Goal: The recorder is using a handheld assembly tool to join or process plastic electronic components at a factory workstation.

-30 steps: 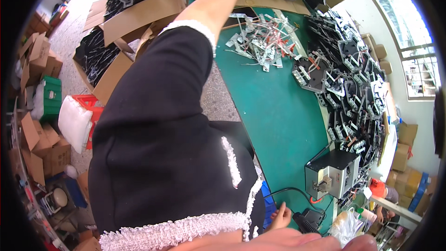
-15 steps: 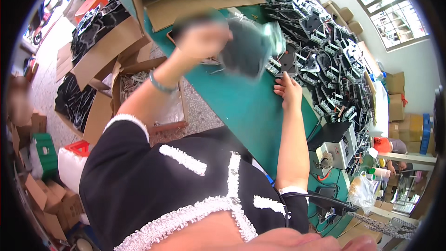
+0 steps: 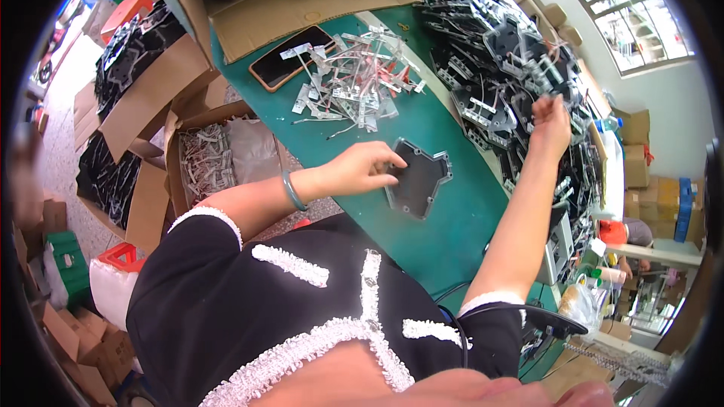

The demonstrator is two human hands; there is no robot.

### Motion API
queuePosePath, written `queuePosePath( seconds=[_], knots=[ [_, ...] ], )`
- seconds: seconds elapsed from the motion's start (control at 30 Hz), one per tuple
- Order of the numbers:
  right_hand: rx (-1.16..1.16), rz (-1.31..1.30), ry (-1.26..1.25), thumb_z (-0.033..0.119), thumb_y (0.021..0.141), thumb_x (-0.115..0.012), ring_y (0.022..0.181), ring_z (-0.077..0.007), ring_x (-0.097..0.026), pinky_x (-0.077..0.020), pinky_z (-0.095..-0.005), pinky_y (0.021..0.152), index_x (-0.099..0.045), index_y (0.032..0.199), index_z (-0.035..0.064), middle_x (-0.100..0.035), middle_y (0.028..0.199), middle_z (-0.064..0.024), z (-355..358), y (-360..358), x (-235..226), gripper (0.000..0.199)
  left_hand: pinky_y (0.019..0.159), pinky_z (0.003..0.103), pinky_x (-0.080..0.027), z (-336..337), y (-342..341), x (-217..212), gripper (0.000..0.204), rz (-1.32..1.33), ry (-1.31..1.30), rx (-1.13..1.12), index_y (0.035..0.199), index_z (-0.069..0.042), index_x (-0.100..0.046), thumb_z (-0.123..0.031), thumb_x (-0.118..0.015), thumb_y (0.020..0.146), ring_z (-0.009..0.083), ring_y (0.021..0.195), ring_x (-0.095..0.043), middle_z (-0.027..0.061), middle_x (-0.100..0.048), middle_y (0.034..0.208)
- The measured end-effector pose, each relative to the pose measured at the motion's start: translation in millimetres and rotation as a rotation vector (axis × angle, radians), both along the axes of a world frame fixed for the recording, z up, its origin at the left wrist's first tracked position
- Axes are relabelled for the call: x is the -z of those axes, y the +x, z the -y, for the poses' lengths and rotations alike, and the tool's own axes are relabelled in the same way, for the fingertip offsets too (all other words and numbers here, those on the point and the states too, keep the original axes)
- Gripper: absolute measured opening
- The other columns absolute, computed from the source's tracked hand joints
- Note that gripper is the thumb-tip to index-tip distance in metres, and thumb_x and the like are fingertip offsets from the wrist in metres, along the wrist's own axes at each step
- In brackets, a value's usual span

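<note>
A flat black panel with a grey, notched rim and small corner lugs is at the middle of the green table. My left hand has its thumb and bent fingers closed at the panel's left edge. Over the heap of black panels fitted with white strips, at the right, is my right hand. Its fingers are curled and slightly blurred, and what they hold, if anything, cannot be made out. Beyond the left hand lies a loose pile of small white strips with wires.
A phone in an orange case lies beside the strip pile. At the far edge stands a carton of black parts. Left of the green table are a carton with strips and stacked cartons. A grey box-shaped device sits at the right.
My left hand has come nearer and right with the dark panel, uncovering the strip pile and phone. My right hand has moved from the table's middle right onto the heap.
</note>
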State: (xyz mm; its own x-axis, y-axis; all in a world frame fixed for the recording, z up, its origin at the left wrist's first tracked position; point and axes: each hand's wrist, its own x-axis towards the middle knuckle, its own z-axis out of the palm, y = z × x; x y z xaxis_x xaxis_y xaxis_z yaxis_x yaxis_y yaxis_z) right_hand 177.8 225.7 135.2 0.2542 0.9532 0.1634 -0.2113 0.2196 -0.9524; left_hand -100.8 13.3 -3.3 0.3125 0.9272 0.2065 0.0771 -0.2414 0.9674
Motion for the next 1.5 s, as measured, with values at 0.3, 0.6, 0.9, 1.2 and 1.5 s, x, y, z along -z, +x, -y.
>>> queuePosePath(
  seconds=[0.3,0.6,0.9,1.2,1.5],
  knots=[
    [-0.072,-0.01,-0.222,0.038,0.096,-0.055,0.073,-0.0173,-0.061,-0.0535,-0.0259,0.064,-0.032,0.135,-0.0067,-0.065,0.098,-0.0154,-66,54,8,0.064,0.062,0.036,-0.049,10,-2,-36,0.052,-0.318,0.179,0.148,0.126,-0.015,-0.058,-0.038,-0.072,0.081,0.0225,0.069,-0.062,0.0086,-0.062,0.08],
    [-0.071,0.416,-0.302,0.021,0.094,-0.057,0.057,-0.0084,-0.052,-0.0412,-0.0205,0.051,-0.062,0.112,0.0036,-0.062,0.079,-0.0044,191,15,40,0.025,0.071,0.039,-0.052,-245,-116,-109,0.026,-0.742,0.562,-0.503,0.103,-0.006,-0.066,-0.023,-0.064,0.083,0.027,0.084,-0.067,0.0122,-0.067,0.086],
    [-0.023,0.668,-0.162,0.002,0.091,-0.058,0.069,-0.0085,-0.057,-0.0467,-0.0199,0.062,-0.06,0.109,-0.0038,-0.064,0.087,-0.0082,283,36,125,0.019,0.08,0.042,-0.054,-356,-98,-74,0.028,-1.344,0.27,-0.609,0.104,-0.008,-0.072,-0.019,-0.061,0.08,0.0294,0.103,-0.065,0.0143,-0.066,0.114],
    [0.005,0.668,-0.194,0.007,0.092,-0.059,0.066,-0.0067,-0.054,-0.0427,-0.0185,0.058,-0.062,0.105,-0.0019,-0.064,0.085,-0.0055,283,43,125,0.016,0.082,0.033,-0.05,-233,-66,-130,0.052,-0.812,0.202,0.342,0.107,-0.003,-0.068,-0.05,-0.062,0.087,0.0235,0.094,-0.065,0.0144,-0.069,0.102],
    [0.01,0.643,-0.19,0.01,0.092,-0.061,0.067,-0.0059,-0.054,-0.0432,-0.0183,0.06,-0.064,0.101,-0.0008,-0.063,0.084,-0.0035,276,38,125,0.014,0.078,0.05,-0.042,-189,-87,-132,0.031,-1.529,0.472,-0.098,0.095,-0.019,-0.072,-0.034,-0.077,0.068,0.0244,0.089,-0.066,0.0018,-0.07,0.088]
  ],
)
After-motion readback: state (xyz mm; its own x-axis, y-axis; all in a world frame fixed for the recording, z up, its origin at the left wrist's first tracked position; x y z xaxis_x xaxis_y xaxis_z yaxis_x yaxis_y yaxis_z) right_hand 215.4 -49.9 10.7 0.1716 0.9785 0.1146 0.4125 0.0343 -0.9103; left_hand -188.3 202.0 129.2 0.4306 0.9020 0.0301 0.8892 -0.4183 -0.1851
